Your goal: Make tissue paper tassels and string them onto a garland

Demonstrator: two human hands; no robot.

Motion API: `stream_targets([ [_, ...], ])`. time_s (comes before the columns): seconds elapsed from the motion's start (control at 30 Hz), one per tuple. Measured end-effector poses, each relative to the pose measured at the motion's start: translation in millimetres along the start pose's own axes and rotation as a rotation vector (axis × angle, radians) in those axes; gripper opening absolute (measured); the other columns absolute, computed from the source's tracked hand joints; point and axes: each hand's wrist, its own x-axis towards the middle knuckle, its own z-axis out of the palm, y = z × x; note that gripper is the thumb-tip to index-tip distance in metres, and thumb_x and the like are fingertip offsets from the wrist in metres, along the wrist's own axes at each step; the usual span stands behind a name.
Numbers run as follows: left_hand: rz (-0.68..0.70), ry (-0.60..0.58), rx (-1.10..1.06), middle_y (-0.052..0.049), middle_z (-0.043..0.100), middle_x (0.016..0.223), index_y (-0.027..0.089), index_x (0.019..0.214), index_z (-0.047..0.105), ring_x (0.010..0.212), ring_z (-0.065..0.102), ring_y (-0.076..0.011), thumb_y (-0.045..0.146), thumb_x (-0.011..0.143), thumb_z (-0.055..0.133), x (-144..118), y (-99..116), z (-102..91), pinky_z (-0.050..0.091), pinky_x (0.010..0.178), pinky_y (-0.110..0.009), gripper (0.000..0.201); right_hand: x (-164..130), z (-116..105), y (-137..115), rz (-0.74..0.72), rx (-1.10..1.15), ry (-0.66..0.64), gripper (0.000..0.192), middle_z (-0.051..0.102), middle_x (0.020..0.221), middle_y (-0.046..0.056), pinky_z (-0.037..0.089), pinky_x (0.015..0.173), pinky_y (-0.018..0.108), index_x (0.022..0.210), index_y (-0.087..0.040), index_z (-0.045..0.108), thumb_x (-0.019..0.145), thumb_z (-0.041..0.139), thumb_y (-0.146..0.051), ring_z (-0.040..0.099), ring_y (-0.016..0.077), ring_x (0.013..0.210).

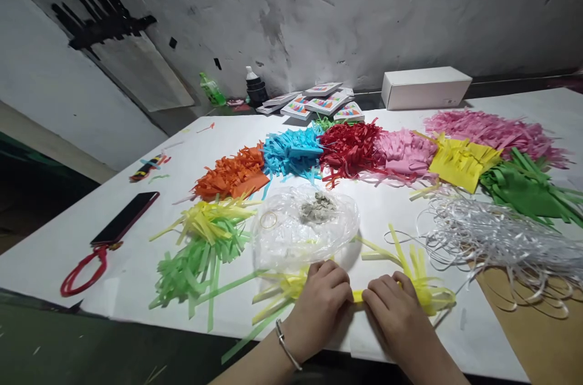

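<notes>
Close to the table's front edge, a yellow paper tassel (421, 275) lies stretched sideways, its fringed strips spreading out at both ends. My left hand (325, 297) is closed on its middle part, fingers curled over the paper. Just to the right, my right hand (394, 306) is also curled over the same piece, with a short twisted yellow length showing between the two hands. Behind them sits a clear plastic bag (291, 239) with a greyish crumpled lump (317, 207) on it. Green and yellow fringed tassels (186, 272) lie left of my left hand.
Fringed paper bundles in orange (230, 173), blue (294, 151), red (348, 148), pink and yellow line the back. White string (505, 245) lies tangled at right over brown cardboard (528, 324). A phone (125, 218) with a red strap is at left; a white box (426, 87) stands behind.
</notes>
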Motion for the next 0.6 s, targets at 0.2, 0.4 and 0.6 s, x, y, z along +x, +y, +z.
stream_targets([
  [0.2,-0.097,-0.14,-0.06,0.0,0.068,0.089,0.02,0.081,0.065,0.093,0.058,-0.0197,0.016,0.092,0.064,-4.9,-4.3,-14.6,0.04,0.084,-0.035,0.012,-15.2,-22.2,23.7,0.05,0.068,-0.031,0.022,0.062,0.083,0.002,0.033,0.09,0.037,0.091,-0.022,0.063,0.099,0.044,-0.016,0.056,0.0181,0.084],
  [0.4,-0.232,-0.171,0.081,-0.005,0.066,0.095,0.018,0.082,0.064,0.093,0.059,-0.023,0.014,0.092,0.06,-0.7,4.6,-15.9,0.042,0.085,-0.04,0.011,-10.0,-26.5,21.0,0.186,-0.097,-0.039,0.022,0.061,0.084,0.004,0.031,0.093,0.043,0.082,-0.021,0.058,0.097,0.044,-0.015,0.056,0.0211,0.085],
  [0.6,-0.003,-0.183,0.187,-0.002,0.065,0.098,0.02,0.088,0.063,0.093,0.056,-0.0208,0.012,0.092,0.062,2.9,6.5,-15.1,0.037,0.091,-0.041,0.009,-3.2,-21.9,11.8,0.154,-0.13,-0.017,0.021,0.064,0.091,0.004,0.026,0.103,0.05,0.087,-0.022,0.06,0.096,0.044,-0.013,0.058,0.022,0.093],
])
